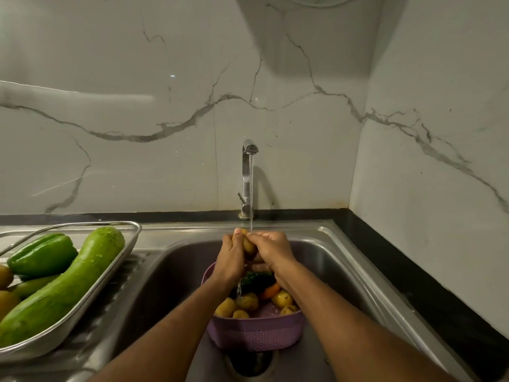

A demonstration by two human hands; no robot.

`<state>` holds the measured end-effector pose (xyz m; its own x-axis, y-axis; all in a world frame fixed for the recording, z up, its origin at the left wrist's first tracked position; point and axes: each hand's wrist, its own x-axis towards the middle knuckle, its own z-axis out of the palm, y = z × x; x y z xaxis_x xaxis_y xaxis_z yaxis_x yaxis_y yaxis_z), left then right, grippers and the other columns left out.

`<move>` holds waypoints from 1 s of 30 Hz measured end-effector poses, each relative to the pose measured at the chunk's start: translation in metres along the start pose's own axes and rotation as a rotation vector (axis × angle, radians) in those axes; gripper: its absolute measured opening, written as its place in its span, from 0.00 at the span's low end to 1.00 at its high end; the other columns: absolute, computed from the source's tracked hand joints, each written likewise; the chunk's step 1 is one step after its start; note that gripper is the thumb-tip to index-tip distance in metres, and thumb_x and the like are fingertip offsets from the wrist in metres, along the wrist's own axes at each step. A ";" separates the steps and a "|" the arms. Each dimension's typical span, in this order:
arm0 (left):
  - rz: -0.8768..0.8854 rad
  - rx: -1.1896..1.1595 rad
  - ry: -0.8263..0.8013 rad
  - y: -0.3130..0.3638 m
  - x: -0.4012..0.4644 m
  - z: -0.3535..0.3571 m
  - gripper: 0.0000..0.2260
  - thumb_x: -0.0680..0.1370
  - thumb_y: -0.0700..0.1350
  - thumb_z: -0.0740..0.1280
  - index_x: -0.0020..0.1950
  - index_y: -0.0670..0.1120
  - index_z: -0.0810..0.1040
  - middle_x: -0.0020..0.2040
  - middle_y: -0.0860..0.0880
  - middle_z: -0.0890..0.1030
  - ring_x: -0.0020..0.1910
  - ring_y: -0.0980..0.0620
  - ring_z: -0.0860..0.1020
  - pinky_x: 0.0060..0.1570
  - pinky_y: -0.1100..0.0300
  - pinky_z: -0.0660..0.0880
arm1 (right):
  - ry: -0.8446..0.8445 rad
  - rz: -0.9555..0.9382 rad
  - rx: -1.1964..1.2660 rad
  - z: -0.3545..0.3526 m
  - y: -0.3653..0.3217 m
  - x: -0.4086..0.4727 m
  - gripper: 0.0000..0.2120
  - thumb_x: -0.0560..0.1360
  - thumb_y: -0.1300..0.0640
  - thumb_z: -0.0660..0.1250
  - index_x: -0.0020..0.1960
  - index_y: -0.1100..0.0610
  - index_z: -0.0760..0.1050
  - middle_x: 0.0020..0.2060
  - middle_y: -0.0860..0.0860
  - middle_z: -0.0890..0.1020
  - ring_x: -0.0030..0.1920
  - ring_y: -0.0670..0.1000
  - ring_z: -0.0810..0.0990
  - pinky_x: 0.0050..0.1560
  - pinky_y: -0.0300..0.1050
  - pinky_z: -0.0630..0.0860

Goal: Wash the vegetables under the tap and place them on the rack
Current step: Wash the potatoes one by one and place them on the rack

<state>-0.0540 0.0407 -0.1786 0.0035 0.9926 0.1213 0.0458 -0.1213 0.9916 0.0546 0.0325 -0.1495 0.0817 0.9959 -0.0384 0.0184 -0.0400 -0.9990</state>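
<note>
Water runs from the steel tap point(248, 172) onto a small yellow potato point(247, 243) that my left hand point(231, 259) and my right hand point(271, 250) grip together above the sink. Below them a purple colander point(256, 333) stands in the basin, holding several potatoes point(248, 303), a piece of broccoli point(256, 281) and a carrot point(271, 290). On the left drainboard, the wire rack point(121, 253) carries a long wet green gourd point(66, 288), a green pepper point(41, 257) and a few potatoes at its left edge.
The steel sink point(338, 268) has a drain point(252, 363) just in front of the colander. A black counter strip point(429, 296) runs along the right and back. Marble walls close in behind and on the right.
</note>
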 end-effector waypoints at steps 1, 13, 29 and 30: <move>0.008 0.018 -0.008 -0.001 -0.001 -0.001 0.20 0.86 0.59 0.51 0.67 0.47 0.70 0.60 0.42 0.80 0.58 0.47 0.81 0.61 0.47 0.80 | 0.031 -0.001 -0.041 0.002 0.003 0.001 0.09 0.80 0.49 0.71 0.50 0.55 0.82 0.46 0.54 0.85 0.47 0.53 0.85 0.34 0.42 0.83; -0.059 0.004 -0.033 -0.001 0.004 -0.004 0.22 0.88 0.55 0.48 0.62 0.43 0.77 0.52 0.41 0.82 0.50 0.49 0.82 0.43 0.61 0.79 | 0.104 -0.219 -0.290 0.004 0.015 0.006 0.10 0.82 0.49 0.68 0.45 0.52 0.81 0.39 0.47 0.83 0.42 0.48 0.85 0.40 0.47 0.86; -0.142 0.209 -0.158 0.023 -0.019 -0.008 0.19 0.81 0.43 0.70 0.70 0.47 0.70 0.56 0.44 0.80 0.52 0.47 0.83 0.52 0.52 0.84 | 0.052 0.026 0.053 -0.005 0.011 0.014 0.18 0.78 0.61 0.73 0.65 0.46 0.81 0.62 0.52 0.82 0.57 0.55 0.83 0.50 0.55 0.86; -0.091 0.324 -0.157 0.021 -0.018 -0.010 0.18 0.81 0.44 0.70 0.69 0.46 0.71 0.55 0.45 0.80 0.52 0.48 0.83 0.51 0.53 0.84 | 0.020 0.060 0.066 -0.005 0.011 0.012 0.17 0.78 0.61 0.72 0.63 0.46 0.81 0.61 0.52 0.82 0.56 0.55 0.83 0.50 0.55 0.86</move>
<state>-0.0633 0.0202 -0.1593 0.1371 0.9906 0.0003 0.3672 -0.0511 0.9287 0.0612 0.0440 -0.1604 0.1006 0.9900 -0.0989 -0.0529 -0.0940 -0.9942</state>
